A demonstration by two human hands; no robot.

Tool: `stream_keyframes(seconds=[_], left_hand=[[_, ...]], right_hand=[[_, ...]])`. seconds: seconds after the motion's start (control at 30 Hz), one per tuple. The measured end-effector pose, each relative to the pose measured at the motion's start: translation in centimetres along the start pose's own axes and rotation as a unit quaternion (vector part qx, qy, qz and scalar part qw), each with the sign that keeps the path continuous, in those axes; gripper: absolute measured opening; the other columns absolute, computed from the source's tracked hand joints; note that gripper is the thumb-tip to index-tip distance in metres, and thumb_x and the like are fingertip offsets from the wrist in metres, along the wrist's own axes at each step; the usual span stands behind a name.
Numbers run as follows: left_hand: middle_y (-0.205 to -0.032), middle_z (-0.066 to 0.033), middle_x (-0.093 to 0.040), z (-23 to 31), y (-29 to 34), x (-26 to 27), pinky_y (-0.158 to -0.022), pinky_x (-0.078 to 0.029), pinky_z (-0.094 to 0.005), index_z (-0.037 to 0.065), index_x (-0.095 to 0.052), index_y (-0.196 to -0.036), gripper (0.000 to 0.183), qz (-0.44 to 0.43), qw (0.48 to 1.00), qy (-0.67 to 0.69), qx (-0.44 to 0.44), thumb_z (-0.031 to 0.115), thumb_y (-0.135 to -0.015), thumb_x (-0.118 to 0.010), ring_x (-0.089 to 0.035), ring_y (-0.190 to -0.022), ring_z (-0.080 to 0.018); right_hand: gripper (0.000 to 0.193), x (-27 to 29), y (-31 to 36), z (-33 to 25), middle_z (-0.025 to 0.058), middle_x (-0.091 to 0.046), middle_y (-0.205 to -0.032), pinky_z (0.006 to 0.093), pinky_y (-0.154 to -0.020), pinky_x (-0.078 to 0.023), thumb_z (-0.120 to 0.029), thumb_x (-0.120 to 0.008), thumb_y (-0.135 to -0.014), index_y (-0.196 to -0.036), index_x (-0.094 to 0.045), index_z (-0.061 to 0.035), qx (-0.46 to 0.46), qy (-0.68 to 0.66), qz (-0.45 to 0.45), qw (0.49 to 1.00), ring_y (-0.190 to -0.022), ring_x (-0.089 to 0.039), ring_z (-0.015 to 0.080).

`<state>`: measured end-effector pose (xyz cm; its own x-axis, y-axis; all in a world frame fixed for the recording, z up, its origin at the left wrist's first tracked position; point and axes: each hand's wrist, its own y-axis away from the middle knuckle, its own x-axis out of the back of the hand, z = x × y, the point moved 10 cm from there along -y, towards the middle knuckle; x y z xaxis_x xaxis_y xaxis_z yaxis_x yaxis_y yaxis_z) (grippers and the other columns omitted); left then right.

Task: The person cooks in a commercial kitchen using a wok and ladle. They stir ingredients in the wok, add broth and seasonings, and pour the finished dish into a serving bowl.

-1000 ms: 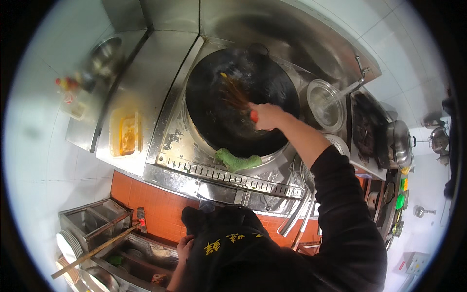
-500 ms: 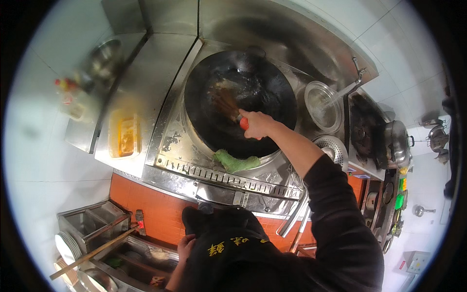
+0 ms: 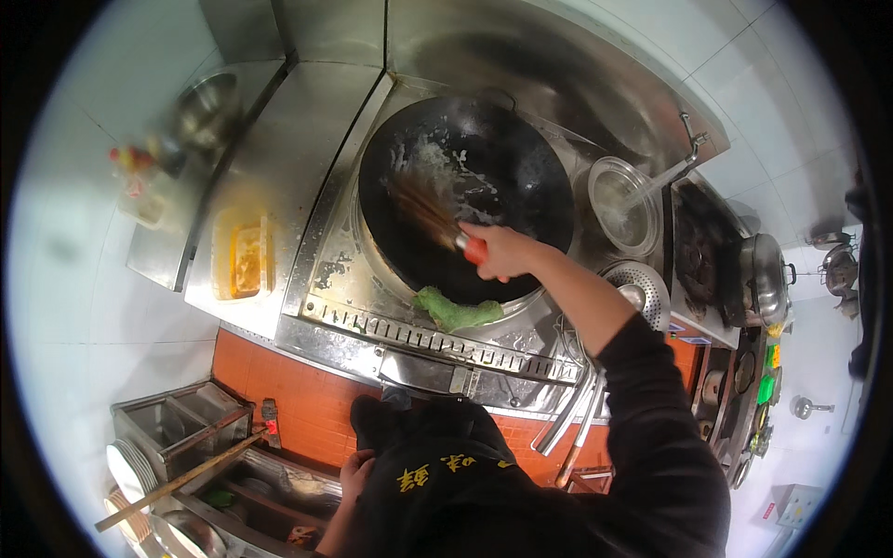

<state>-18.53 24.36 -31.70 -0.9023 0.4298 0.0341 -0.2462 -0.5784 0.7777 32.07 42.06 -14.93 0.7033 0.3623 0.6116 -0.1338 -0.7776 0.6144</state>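
Note:
My right hand (image 3: 507, 253) grips the red handle of a bamboo wok brush (image 3: 430, 210). The brush's bristles are smeared by motion against the left inner side of a large black wok (image 3: 532, 200). Whitish foam and wet streaks lie on the wok's inner wall above the brush. Against the wok's near edge rests a crumpled green cloth (image 3: 454, 311), untouched by either hand. My left hand (image 3: 355, 472) is low, beside my dark clothing; its fingers are partly hidden, so I cannot tell how they are held.
Right of the wok stand a round water container (image 3: 621, 206) under a tap (image 3: 693, 139) and a perforated strainer (image 3: 642, 288). A yellowish plastic tub (image 3: 244, 256) sits on the left counter. Long metal handles (image 3: 579, 409) jut over the stove's front edge. A lidded pot (image 3: 767, 279) stands far right.
My right hand has moved slightly right and down with the brush. More whitish foam and streaks show on the wok's wall. My left hand stays by my clothing.

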Motion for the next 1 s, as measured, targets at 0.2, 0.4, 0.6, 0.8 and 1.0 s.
stream_keyframes(seconds=[0.2, 0.4, 0.6, 0.8, 1.0], left_hand=[[-0.102, -0.0106, -0.069, -0.6, 0.7, 1.2, -0.087, -0.049, -0.0288, -0.003, -0.065, -0.112, 0.027, 0.035, 0.999, -0.035, 0.016, 0.011, -0.089, -0.062, -0.063, -0.096, -0.0161], [-0.102, -0.0116, -0.069, -0.6, -0.9, 0.5, -0.088, -0.048, -0.0296, -0.002, -0.064, -0.113, 0.028, -0.004, 0.999, 0.024, -0.020, 0.012, -0.089, -0.062, -0.063, -0.097, -0.0177], [-0.103, -0.0103, -0.068, -0.9, -0.9, 0.5, -0.089, -0.049, -0.0292, -0.003, -0.063, -0.115, 0.029, 0.006, 1.000, -0.027, 0.002, 0.010, -0.090, -0.061, -0.063, -0.096, -0.0174], [-0.103, -0.0112, -0.068, -0.5, -0.1, 0.6, -0.087, -0.049, -0.0289, -0.003, -0.062, -0.115, 0.028, 0.019, 1.000, 0.019, 0.015, 0.010, -0.090, -0.061, -0.063, -0.096, -0.0169], [-0.102, -0.0108, -0.068, -0.7, -1.3, -0.3, -0.087, -0.049, -0.0289, -0.004, -0.062, -0.115, 0.029, -0.015, 1.000, 0.019, 0.002, 0.010, -0.089, -0.061, -0.063, -0.094, -0.0165]], right_hand=[[0.098, 2.2, 6.3, 2.6, 0.0148, -0.066, -0.084, 0.0306, -0.055, -0.052, -0.007, -0.069, -0.067, -0.155, -0.027, -0.0192, -0.071, 0.086, -0.192, 0.975, -0.054, -0.064, 0.0205], [0.096, 0.0, -1.6, 0.2, 0.0200, -0.068, -0.091, 0.0365, -0.062, -0.055, -0.017, -0.071, -0.069, -0.154, -0.027, -0.0179, -0.058, -0.023, 0.043, 0.997, -0.067, -0.067, 0.0263], [0.088, 1.5, 6.7, 5.2, 0.0161, -0.071, -0.099, 0.0392, -0.073, -0.055, -0.017, -0.070, -0.070, -0.150, -0.035, -0.0170, -0.032, 0.342, -0.076, 0.936, -0.085, -0.069, 0.0324], [0.091, 4.6, -1.2, 4.2, 0.0221, -0.068, -0.107, 0.0438, -0.085, -0.054, -0.018, -0.070, -0.068, -0.150, -0.031, -0.0133, -0.114, 0.300, 0.113, 0.941, -0.101, -0.066, 0.0371], [0.093, -1.8, 1.8, 2.1, 0.0164, -0.068, -0.113, 0.0454, -0.088, -0.052, -0.021, -0.068, -0.069, -0.153, -0.028, -0.0193, -0.008, 0.240, 0.005, 0.971, -0.103, -0.065, 0.0397]])
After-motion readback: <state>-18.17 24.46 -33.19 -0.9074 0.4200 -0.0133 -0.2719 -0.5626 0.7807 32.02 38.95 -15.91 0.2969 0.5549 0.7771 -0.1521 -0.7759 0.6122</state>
